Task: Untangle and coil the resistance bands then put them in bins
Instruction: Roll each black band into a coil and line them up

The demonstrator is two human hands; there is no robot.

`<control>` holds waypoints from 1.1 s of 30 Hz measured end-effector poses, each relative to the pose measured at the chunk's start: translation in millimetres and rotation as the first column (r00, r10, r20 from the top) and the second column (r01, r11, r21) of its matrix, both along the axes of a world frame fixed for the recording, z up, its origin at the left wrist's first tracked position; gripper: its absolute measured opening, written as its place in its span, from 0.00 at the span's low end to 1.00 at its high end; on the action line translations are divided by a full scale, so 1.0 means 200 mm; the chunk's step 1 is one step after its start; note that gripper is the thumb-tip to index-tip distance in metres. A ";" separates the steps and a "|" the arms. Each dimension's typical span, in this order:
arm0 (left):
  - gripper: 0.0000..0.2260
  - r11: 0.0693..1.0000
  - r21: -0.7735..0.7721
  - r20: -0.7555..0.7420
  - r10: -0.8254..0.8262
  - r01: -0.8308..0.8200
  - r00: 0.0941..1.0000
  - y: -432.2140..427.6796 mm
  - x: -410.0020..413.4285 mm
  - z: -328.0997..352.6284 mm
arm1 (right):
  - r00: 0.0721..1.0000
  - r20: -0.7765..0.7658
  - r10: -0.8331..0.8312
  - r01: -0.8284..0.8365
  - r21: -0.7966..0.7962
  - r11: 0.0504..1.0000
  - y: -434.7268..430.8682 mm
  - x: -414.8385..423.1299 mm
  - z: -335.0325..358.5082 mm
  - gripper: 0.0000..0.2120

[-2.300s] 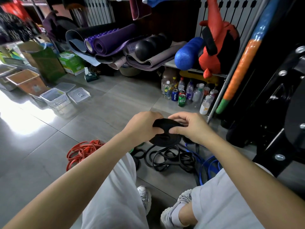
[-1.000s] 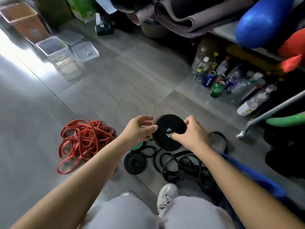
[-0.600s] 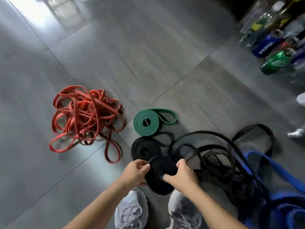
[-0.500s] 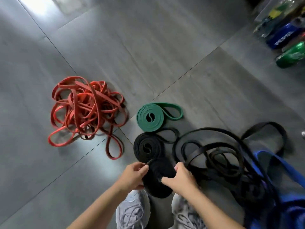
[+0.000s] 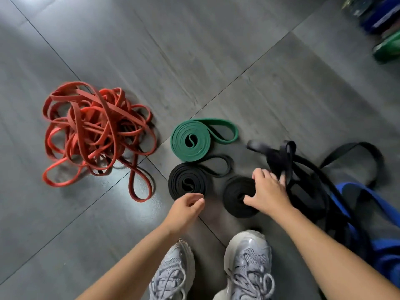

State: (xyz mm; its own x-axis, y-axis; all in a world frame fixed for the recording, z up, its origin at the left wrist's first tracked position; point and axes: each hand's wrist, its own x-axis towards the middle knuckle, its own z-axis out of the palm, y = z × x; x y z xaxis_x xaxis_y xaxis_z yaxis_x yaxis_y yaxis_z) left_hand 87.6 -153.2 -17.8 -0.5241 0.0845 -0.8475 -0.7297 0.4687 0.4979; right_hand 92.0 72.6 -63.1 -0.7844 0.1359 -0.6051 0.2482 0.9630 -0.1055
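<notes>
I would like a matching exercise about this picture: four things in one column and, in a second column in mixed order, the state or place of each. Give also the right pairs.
Column one:
1. red bands
2. green band
3. blue band
4. left hand

Column two:
a. coiled, with one loop loose
b. empty, at the edge of a black coil
c. tangled heap on the floor
d. far right, partly under loose black bands

Pairs: 1-c, 2-a, 3-d, 4-b.
</notes>
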 end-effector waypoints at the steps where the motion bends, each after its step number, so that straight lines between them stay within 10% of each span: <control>1: 0.12 1.000 -0.019 -0.021 -0.009 0.008 1.000 0.01 -0.01 -0.01 | 0.996 0.032 0.078 -0.079 0.035 0.996 0.01 0.00 -0.01 0.27; 13: 0.16 0.983 -0.060 -0.115 -0.178 0.172 0.977 -0.01 0.02 -0.09 | 0.987 -0.062 0.149 -0.142 0.104 0.984 -0.21 0.03 -0.06 0.31; 17: 0.20 0.648 -0.394 -0.218 -0.754 0.651 0.619 0.03 0.09 -0.13 | 0.978 -0.122 0.172 -0.165 0.066 0.984 -0.20 0.05 -0.06 0.29; 24: 0.24 0.298 -0.585 -0.123 -0.952 0.754 0.281 0.01 0.06 -0.16 | 0.974 -0.194 0.118 -0.155 -0.189 0.970 -0.08 0.10 0.02 0.29; 29: 0.21 0.415 -0.594 -0.233 -0.909 0.689 0.347 0.03 0.03 -0.13 | 0.896 -0.440 -0.069 -0.103 -0.356 0.929 -0.01 0.23 0.10 0.16; 33: 0.29 0.278 -0.754 -0.272 -0.957 0.595 0.103 0.02 0.02 -0.12 | 0.873 -0.451 -0.185 0.013 -0.358 0.934 0.08 0.36 0.12 0.16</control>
State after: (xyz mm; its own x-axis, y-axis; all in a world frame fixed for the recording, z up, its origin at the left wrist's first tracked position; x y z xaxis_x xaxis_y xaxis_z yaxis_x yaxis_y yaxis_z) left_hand 91.4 -148.5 -42.0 -0.6789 0.5966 -0.4281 0.6008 0.7865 0.1432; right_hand 163.3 87.9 -39.2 -0.9781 0.0862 -0.1892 0.1774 0.8206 -0.5433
